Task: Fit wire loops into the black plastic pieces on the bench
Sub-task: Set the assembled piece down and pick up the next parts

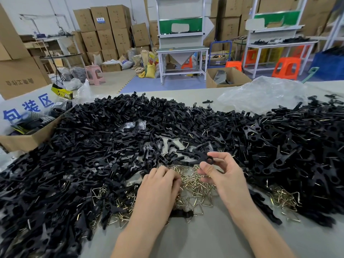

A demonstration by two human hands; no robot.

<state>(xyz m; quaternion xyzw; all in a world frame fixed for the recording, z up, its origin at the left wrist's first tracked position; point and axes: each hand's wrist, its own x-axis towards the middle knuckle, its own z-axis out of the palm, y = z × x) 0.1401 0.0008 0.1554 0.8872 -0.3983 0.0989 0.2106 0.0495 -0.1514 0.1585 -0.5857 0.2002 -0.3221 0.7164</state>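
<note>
Hundreds to go, judging by tabletop (186, 239) buried in black plastic pieces (93, 155), wire loops (193, 189) piled front-centre. Mid pick-up: right hand (223, 174) pinching one black piece (209, 160) by ring end above loops; left hand (160, 185) curled down into loops, can't tell if gripping any. Next: tease out single loop w/o tangles, align w/ piece.

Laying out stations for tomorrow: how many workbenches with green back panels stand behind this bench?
2. The centre workbench stands mid-background beside stacked cartons; the right workbench is far right, with an orange stool before it. More may lie out of frame.
</note>
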